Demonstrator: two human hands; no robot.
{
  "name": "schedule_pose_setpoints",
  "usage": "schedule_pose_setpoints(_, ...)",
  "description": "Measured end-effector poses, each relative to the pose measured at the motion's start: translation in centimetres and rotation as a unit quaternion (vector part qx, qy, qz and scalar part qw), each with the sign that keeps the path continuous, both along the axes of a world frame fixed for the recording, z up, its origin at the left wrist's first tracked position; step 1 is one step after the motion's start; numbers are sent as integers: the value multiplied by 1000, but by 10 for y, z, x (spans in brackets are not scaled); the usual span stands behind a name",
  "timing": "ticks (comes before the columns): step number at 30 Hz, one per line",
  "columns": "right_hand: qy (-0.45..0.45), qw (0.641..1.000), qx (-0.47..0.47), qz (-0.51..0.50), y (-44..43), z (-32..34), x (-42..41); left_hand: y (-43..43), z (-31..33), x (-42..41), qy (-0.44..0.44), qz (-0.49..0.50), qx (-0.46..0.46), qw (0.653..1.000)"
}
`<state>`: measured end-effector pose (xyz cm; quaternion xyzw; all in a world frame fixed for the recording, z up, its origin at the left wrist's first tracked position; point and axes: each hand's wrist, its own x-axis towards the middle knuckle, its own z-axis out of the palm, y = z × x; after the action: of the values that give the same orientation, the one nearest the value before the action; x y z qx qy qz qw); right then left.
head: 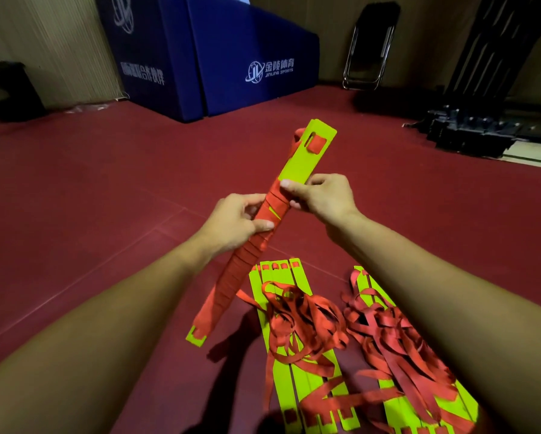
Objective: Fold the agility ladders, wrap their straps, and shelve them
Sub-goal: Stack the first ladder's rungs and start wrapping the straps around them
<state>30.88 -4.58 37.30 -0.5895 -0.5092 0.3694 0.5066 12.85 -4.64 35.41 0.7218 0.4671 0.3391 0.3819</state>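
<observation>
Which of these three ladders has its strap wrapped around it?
The raised ladder, held by left hand and right hand; middle floor ladder and right floor ladder have loose straps.

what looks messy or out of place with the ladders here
The left floor ladder and right floor ladder lie under loose, tangled red straps, not yet wrapped. On the held bundle, gripped by left hand and right hand, the wrap leaves a slanted yellow gap.

A stack of flat yellow-green plastic ladder rungs (297, 164) is up in the air, tilted, with its far end higher. A red cloth strap (241, 264) is wound tight around its middle and lower part. Two more yellow-green rung sets (281, 386) (400, 415) lie flat, side by side, on the dark red floor (106, 183). Loose red straps (303, 314) (388, 327) sit tangled on top of them.
</observation>
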Motion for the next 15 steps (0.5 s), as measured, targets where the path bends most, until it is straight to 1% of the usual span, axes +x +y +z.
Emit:
schedule_pose_setpoints(3, 6, 1000, -15, -10, 3, -4, -2, 3, -3, 1, 40, 26, 49, 998)
schedule_pose_setpoints(5, 20, 999, -30, 0, -1, -3, -3, 2, -2, 2, 68, 55, 83, 993)
schedule_pose_setpoints(6, 37, 998, -41, 12, -4, -1, -4, 2, -1, 1, 76, 64, 95, 991)
schedule_pose_setpoints(8, 100, 990, -77, 58, -10, 5, -6, 1, -1, -2, 79, 75, 101, 989)
schedule_pose_setpoints(10, 176, 972, -122, 98, -16, 12, -6, 3, -4, -6, 81, 88, 99, 988)
schedule_pose_setpoints(13, 287, 932, -187, 120, -20, 14, 0, 6, -6, -14, 80, 106, 82, 988)
schedule_pose_setpoints(15, 309, 911, -230, 145, -24, 13, 7, 7, -7, -19, 77, 87, 62, 991)
